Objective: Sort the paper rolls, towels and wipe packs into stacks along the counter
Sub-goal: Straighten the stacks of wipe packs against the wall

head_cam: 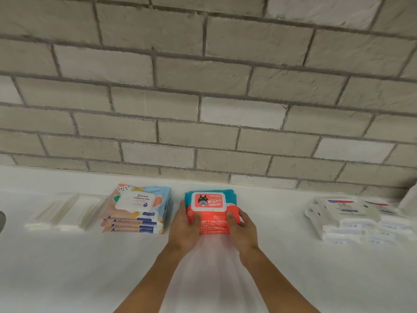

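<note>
The stack of orange-and-teal plastic wipe packs (211,210) with a white flip lid on top sits toward the back edge of the white surface (67,267), about midway along it and close under the grey brick wall (203,86). The left hand (186,229) and right hand (242,227) press against its two sides, fingers curled over the front edge and thumbs up the flanks, closed onto the packs, not lifting; this two-sided squeeze looks meant to square the packs so their edges line up. Just beside it to the left, not touching, stands a stack of pastel-patterned soft wipe packs (138,211), its layers slightly fanned at the front. Further left lie flat clear-wrapped white packs (63,213), too blurred to identify. Well apart to the right, white tissue packs with blue lettering (358,218) lie in a looser pile. Keeping each kind in its own spot along the back edge suits the sorting, which appears well advanced.
</note>
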{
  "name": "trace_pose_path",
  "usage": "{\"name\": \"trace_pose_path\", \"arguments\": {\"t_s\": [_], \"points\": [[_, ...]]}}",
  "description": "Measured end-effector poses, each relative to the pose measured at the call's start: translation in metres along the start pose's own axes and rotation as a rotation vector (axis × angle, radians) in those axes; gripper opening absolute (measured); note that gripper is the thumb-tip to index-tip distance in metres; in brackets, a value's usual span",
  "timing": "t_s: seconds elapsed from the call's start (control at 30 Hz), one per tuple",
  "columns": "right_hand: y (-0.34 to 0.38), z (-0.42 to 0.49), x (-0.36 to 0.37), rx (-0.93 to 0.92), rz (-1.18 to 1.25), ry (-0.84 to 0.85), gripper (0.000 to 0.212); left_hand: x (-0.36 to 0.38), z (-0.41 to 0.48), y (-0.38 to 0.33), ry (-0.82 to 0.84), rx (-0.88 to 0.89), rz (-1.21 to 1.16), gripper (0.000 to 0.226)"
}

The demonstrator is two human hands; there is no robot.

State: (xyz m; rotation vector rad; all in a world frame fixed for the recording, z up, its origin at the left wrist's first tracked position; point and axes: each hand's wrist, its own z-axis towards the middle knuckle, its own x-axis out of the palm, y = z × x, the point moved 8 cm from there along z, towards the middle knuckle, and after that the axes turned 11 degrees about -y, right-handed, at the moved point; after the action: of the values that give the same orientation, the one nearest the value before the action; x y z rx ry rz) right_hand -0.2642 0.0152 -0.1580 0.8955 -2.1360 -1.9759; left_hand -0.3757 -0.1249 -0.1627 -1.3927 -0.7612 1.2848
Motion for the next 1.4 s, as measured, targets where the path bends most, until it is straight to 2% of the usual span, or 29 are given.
{"name": "trace_pose_path", "arguments": {"t_s": [0.23,0.37,0.57,0.73,0.8,0.87,1.13,1.4], "points": [[0.002,-0.002,0.0,0.009,0.015,0.009,0.05,0.006,0.011,-0.001,0.079,-0.017,0.048,0.061],[0.001,-0.001,-0.002,0.029,0.02,0.004,0.059,0.002,0.005,0.001,0.041,-0.08,0.096,0.071],[-0.002,-0.005,-0.011,0.046,-0.039,-0.002,0.067,-0.006,-0.006,-0.018,-0.033,-0.049,0.126,0.072],[-0.004,-0.011,-0.038,0.091,0.027,-0.063,0.052,-0.017,-0.03,-0.049,-0.173,0.061,0.143,0.064],[-0.003,-0.013,-0.053,0.121,0.098,-0.099,0.043,-0.018,-0.042,-0.065,-0.267,0.075,0.107,0.056],[-0.004,-0.014,-0.068,0.142,0.162,-0.124,0.038,-0.009,-0.054,-0.082,-0.288,0.06,0.021,0.051],[-0.016,0.001,-0.149,0.185,0.3,-0.121,0.018,0.066,-0.097,-0.123,-0.103,0.006,-0.101,0.036],[-0.04,0.034,-0.24,0.251,0.331,-0.109,0.043,0.178,-0.125,-0.142,0.117,-0.1,-0.02,0.039]]}}
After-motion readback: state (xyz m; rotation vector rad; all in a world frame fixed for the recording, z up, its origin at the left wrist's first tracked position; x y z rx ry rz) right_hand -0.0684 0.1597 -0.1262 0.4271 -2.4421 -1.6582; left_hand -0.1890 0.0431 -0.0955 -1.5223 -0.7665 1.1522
